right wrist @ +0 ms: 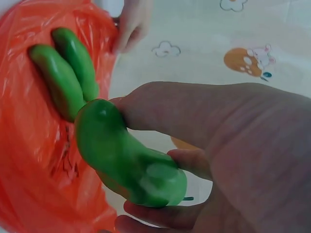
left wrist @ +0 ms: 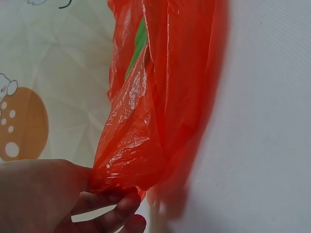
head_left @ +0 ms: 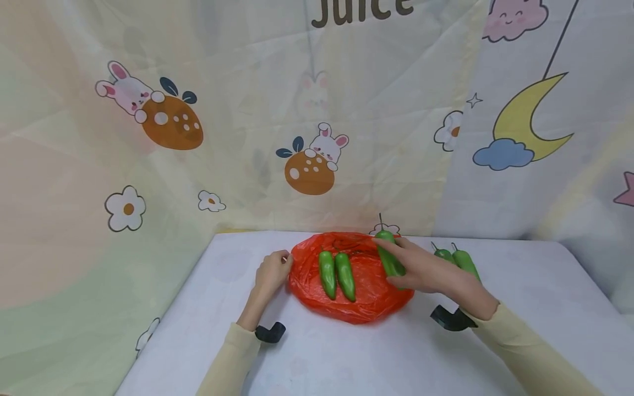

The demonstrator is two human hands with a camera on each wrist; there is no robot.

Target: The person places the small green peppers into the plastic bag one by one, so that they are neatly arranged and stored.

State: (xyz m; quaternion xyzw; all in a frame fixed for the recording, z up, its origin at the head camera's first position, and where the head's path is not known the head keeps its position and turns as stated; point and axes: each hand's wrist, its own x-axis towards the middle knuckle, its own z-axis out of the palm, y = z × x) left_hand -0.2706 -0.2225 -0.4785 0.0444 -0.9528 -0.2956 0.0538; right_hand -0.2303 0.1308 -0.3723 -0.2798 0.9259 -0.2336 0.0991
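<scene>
A red plastic bag (head_left: 366,313) lies spread on the table with two green chili peppers (head_left: 327,275) side by side on it. My left hand (head_left: 272,273) pinches the bag's left edge between thumb and fingers; in the left wrist view the gripped red film (left wrist: 129,160) is pulled taut into a fold. My right hand (head_left: 421,268) holds another green pepper (head_left: 388,254) over the bag's right side, its stem pointing up and away. In the right wrist view, thumb and fingers wrap this held pepper (right wrist: 116,145), whose blunt end faces the camera.
Two more green peppers (head_left: 464,261) lie on the white table (head_left: 327,357) behind my right wrist, partly hidden by it. A patterned cloth (head_left: 238,165) with cartoon rabbits hangs behind the table's far edge. Dark straps (head_left: 452,319) sit at both wrists.
</scene>
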